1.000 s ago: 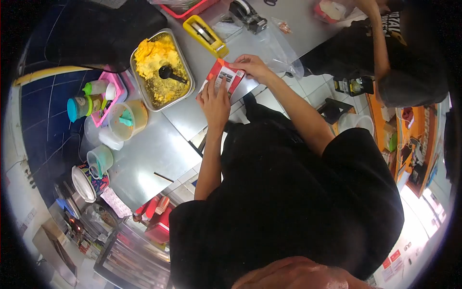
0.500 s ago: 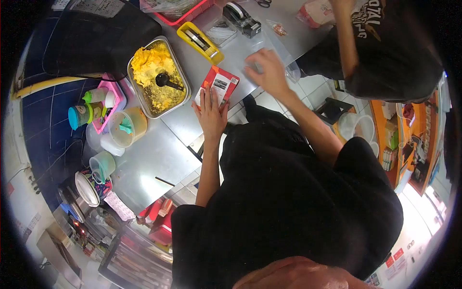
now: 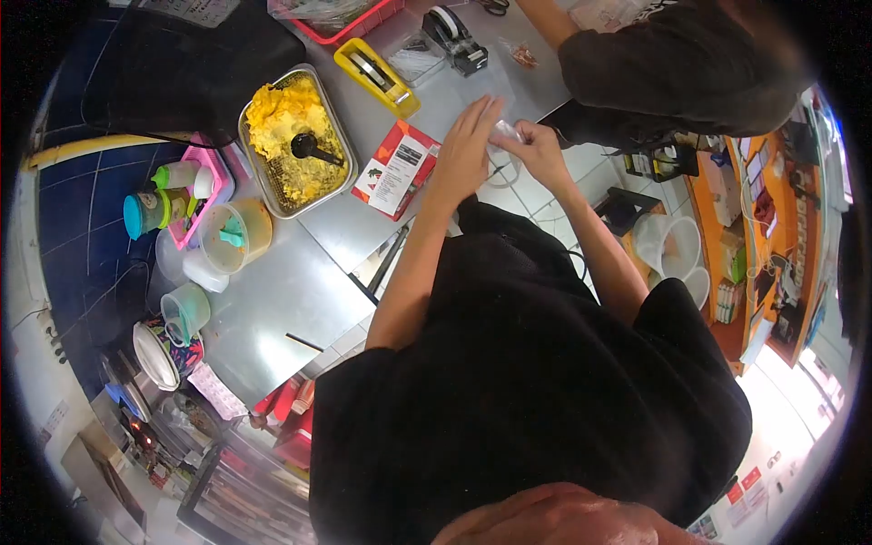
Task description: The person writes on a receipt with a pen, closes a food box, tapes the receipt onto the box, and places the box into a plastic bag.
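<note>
Clear plastic point(image 3: 507, 133) spans both hands just beyond the counter's near edge, at its right-hand part. The right hand's point(image 3: 543, 153) fingers pinch it narrowly; the left hand's point(image 3: 465, 150) lie long and close together against it, though whether they grip cannot be told. Thin film like this probably handles best with a light pinch at each side, drawn flat so it neither clings nor creases. Its long axis is too blurred to read. Just beside the left hand, the red box point(image 3: 398, 173) lies label up near the counter's point(image 3: 272, 309) near edge, its long axis slanting roughly along that edge.
</note>
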`<control>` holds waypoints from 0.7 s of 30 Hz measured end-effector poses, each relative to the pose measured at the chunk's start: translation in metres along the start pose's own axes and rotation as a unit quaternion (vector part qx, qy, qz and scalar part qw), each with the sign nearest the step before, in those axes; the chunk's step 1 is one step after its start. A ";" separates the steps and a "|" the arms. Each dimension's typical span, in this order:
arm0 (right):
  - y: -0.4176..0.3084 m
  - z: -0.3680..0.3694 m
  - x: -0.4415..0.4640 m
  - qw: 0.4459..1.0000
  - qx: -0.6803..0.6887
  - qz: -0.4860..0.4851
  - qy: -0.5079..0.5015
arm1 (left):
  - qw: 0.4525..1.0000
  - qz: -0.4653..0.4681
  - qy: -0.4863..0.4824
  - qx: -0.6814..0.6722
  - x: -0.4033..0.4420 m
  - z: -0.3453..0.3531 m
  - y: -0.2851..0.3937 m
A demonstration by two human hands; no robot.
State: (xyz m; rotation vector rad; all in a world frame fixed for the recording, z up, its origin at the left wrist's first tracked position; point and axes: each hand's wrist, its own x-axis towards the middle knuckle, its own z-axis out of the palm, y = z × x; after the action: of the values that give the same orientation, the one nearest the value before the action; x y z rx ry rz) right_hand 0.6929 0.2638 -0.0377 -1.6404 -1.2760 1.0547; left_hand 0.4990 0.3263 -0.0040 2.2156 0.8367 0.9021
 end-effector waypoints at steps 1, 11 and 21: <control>-0.007 -0.001 0.003 1.000 0.010 -0.005 -0.008 | 0.999 0.012 -0.017 0.032 0.017 0.002 -0.009; -0.056 -0.031 -0.032 0.996 -0.073 -0.008 -0.056 | 0.969 0.015 -0.154 0.191 0.091 0.041 -0.109; -0.114 -0.044 -0.114 0.957 0.231 0.175 -0.004 | 0.909 -0.146 -0.226 -0.320 0.008 -0.042 0.064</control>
State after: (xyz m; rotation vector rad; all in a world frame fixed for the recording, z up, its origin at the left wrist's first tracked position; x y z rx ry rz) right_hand 0.6802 0.1685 0.0991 -1.5179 -0.6771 1.4465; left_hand 0.4925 0.3046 0.0691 1.5694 0.5250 0.4020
